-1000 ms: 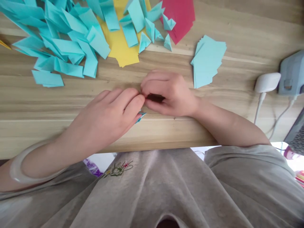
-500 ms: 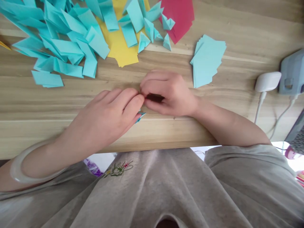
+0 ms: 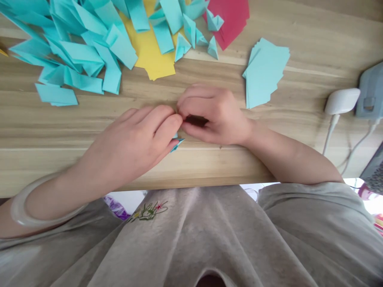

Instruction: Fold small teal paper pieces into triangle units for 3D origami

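Observation:
My left hand (image 3: 140,137) is closed around a small folded blue paper (image 3: 178,144), most of it hidden under the fingers. Only a pointed tip and a small edge of the paper show beside the thumb. My right hand (image 3: 211,113) meets the left fingertips, its thumb and curled fingers pinched together at the same spot. Whatever part of the paper the right fingertips grip is hidden. Both hands are low over the wooden table, near its front edge.
Many folded blue papers (image 3: 85,54) lie at the upper left. Small folded blue triangles (image 3: 182,47) sit by yellow sheets (image 3: 160,67) and red sheets (image 3: 235,20). Flat light-blue sheets (image 3: 266,73) are right of my hands. A white charger (image 3: 342,100) with a cable stands further right.
My hands stay pinched together at the folded paper, with hardly any finger movement. The view has shifted slightly, so the papers at the back appear a little higher.

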Demonstrator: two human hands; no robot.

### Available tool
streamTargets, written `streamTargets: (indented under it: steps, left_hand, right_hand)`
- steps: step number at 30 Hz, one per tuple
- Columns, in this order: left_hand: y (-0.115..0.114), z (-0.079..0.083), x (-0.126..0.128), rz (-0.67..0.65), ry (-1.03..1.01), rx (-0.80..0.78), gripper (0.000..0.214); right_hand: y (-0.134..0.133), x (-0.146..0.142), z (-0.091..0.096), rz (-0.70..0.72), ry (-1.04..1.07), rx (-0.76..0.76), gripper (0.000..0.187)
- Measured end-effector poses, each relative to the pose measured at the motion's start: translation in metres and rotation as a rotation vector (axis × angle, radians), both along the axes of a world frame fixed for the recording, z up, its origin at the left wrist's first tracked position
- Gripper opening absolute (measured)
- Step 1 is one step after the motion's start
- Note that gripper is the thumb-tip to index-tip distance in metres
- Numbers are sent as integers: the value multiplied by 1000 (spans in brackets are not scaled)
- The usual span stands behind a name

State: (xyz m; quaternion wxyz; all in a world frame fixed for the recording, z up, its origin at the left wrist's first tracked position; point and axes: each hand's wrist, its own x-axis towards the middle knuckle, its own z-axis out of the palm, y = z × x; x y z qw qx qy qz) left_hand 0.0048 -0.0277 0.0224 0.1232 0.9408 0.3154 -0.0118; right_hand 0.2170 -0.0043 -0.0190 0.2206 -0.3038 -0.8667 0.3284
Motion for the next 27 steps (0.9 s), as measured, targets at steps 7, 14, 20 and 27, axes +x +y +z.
streamTargets:
  steps: [7, 14, 20, 27]
  left_hand:
    - [8, -8, -2, 23, -71, -48, 16]
    - [7, -5, 0, 18, -36, -69, 19]
    - [7, -4, 0, 12, -51, -57, 21]
    - [6, -3, 1, 8, -25, -34, 20]
  right_hand:
    - [0, 0, 2, 7, -7, -2, 14]
    - [0, -1, 0, 7, 12, 1, 14]
    - [0, -1, 0, 10, 20, 19, 14]
    - [0, -1, 0, 16, -9, 21, 14]
